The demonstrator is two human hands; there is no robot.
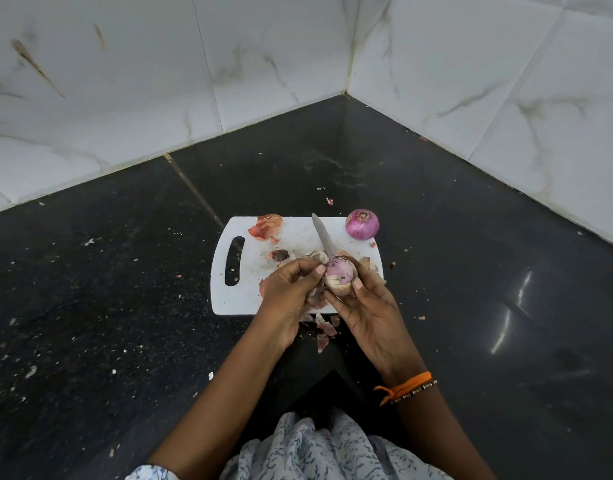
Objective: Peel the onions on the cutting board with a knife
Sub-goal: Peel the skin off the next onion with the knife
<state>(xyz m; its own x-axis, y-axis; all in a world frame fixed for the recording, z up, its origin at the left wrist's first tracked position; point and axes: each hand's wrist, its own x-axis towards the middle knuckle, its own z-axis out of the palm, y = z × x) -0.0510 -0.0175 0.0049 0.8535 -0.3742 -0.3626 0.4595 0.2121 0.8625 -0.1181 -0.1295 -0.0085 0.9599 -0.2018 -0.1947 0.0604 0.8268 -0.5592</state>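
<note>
A white cutting board [249,292] lies on the black counter. Both hands meet over its near right part around a partly peeled onion [339,273]. My left hand [287,299] grips the onion from the left, thumb on its skin, with loose peel under the fingers. My right hand [371,317] closes against the onion's right side and holds the knife [323,235]. The blade sticks up and away from behind the onion, and the handle is hidden. A second, purple peeled onion [362,224] sits at the board's far right corner.
Dry onion skins [266,226] lie at the board's far left, and a cut-off end [280,255] lies mid-board. More peels [326,332] lie on the counter below the board. Marble-tiled walls [229,64] form a corner behind. Scraps speckle the black counter [107,289].
</note>
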